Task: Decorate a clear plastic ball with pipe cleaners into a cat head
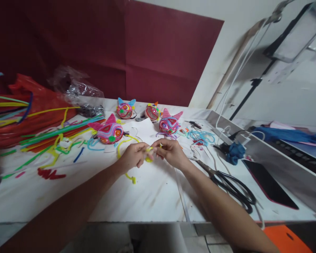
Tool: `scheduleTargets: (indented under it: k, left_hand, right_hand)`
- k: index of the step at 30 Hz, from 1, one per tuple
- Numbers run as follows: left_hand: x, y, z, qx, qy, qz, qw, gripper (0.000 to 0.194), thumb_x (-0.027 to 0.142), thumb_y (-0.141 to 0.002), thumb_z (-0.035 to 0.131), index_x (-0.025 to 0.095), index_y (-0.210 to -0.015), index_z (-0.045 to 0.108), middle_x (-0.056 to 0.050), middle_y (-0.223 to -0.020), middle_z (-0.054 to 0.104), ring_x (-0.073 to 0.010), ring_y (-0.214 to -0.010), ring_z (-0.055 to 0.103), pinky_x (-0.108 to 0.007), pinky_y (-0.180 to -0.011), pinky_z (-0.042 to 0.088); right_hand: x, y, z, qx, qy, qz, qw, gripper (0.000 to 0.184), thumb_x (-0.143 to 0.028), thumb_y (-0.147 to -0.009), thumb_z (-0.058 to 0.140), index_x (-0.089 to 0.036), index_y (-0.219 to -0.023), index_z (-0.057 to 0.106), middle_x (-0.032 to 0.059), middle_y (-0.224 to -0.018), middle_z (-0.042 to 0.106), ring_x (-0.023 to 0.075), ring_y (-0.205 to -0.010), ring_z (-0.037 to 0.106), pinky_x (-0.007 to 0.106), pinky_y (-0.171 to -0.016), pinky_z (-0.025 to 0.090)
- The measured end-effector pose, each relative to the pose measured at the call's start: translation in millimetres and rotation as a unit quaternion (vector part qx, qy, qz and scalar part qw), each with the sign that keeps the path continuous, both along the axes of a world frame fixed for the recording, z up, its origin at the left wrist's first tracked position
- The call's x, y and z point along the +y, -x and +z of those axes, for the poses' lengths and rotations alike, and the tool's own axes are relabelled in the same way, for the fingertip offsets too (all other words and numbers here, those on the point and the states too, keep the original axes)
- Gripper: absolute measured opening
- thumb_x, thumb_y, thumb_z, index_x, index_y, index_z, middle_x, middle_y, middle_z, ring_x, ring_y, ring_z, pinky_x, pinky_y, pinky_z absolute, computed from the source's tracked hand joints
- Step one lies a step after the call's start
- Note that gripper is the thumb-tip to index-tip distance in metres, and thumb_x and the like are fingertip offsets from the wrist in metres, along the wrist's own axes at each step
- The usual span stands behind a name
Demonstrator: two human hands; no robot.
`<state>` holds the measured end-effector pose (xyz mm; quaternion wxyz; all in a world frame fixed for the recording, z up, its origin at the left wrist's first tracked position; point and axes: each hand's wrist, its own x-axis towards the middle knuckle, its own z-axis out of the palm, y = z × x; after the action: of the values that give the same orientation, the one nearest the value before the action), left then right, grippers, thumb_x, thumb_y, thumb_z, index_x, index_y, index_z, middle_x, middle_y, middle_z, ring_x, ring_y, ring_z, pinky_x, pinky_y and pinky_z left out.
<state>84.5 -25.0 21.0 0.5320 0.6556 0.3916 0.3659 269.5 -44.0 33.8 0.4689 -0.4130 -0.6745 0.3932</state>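
My left hand [132,155] and my right hand [171,152] meet over the middle of the table, both pinched at the fingertips on a yellow pipe cleaner [149,160]. Some of it is hidden behind the fingers. Another yellow length [119,149] curves round behind my left hand, and a curled yellow end [133,180] lies below it; whether these join the held piece I cannot tell. Beyond my left hand sits a colourful ball with pink ears [110,132]. A similar pink-eared ball [169,124] stands behind my right hand.
Two smaller eared balls, one blue-eared [125,110] and one orange-eared [152,112], stand at the back. Loose pipe cleaners [65,128] and a red bag [37,95] cover the left. Black-handled scissors [235,186], a phone [270,184] and cables lie right, by my forearm.
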Motion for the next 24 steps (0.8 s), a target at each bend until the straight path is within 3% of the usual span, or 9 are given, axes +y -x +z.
scheduleTargets:
  k: [3, 8, 13, 17, 21, 24]
  left_hand:
    - [-2, 0, 2.2, -0.013, 0.029, 0.011, 0.999, 0.031, 0.049, -0.08, 0.062, 0.018, -0.084, 0.064, -0.002, -0.066, 0.073, -0.0055, -0.031, 0.04, -0.019, -0.032, 0.025]
    - [-5, 1, 4.3, 0.023, 0.018, 0.007, 1.0, 0.028, 0.042, -0.069, 0.071, 0.018, -0.081, 0.065, 0.0, -0.066, 0.074, -0.0048, -0.034, 0.039, -0.019, -0.033, 0.029]
    - [-3, 2, 2.9, 0.046, -0.009, 0.023, 0.999, 0.029, 0.043, -0.067, 0.068, 0.018, -0.081, 0.066, -0.002, -0.069, 0.075, -0.0073, -0.04, 0.044, -0.019, -0.035, 0.034]
    - [-3, 2, 2.6, 0.068, -0.042, 0.051, 0.995, 0.025, 0.042, -0.069, 0.064, 0.02, -0.082, 0.065, -0.001, -0.071, 0.076, -0.0097, -0.043, 0.047, -0.02, -0.035, 0.039]
    - [-3, 2, 0.2, 0.093, -0.102, 0.061, 0.989, 0.018, 0.037, -0.074, 0.059, 0.021, -0.081, 0.065, -0.001, -0.072, 0.077, -0.0122, -0.044, 0.051, -0.023, -0.037, 0.041]
    - [-2, 2, -5.0, 0.106, -0.2, 0.062, 0.972, 0.014, 0.033, -0.08, 0.058, 0.022, -0.08, 0.067, -0.002, -0.072, 0.078, -0.0157, -0.054, 0.064, -0.024, -0.049, 0.047]
  right_hand:
    - [-2, -2, -8.5, -0.012, 0.005, -0.018, 1.0, 0.026, -0.043, -0.073, 0.08, -0.018, -0.075, 0.073, -0.0018, -0.054, 0.062, 0.0109, -0.046, 0.05, 0.023, -0.047, 0.039]
    - [-6, -2, -15.6, -0.034, -0.022, -0.032, 0.999, 0.02, -0.039, -0.077, 0.075, -0.019, -0.075, 0.072, -0.0011, -0.056, 0.064, 0.0114, -0.049, 0.053, 0.022, -0.048, 0.037]
    - [-5, -1, -17.4, 0.032, 0.047, -0.003, 0.998, 0.024, -0.044, -0.076, 0.075, -0.021, -0.08, 0.067, 0.0013, -0.067, 0.071, 0.0151, -0.05, 0.062, 0.023, -0.044, 0.042]
    - [-2, -3, -18.8, 0.044, 0.056, 0.004, 0.997, 0.028, -0.046, -0.075, 0.076, -0.021, -0.086, 0.067, 0.0028, -0.071, 0.074, 0.0152, -0.049, 0.061, 0.024, -0.043, 0.04]
    - [-3, -6, -19.6, -0.03, -0.015, -0.015, 0.999, 0.02, -0.04, -0.078, 0.067, -0.021, -0.083, 0.072, -0.0003, -0.063, 0.067, 0.0128, -0.046, 0.051, 0.025, -0.047, 0.036]
    - [-7, -7, -16.8, -0.113, -0.103, -0.046, 0.987, 0.018, -0.03, -0.08, 0.061, -0.02, -0.083, 0.076, -0.0023, -0.057, 0.058, 0.0127, -0.05, 0.045, 0.027, -0.053, 0.034]
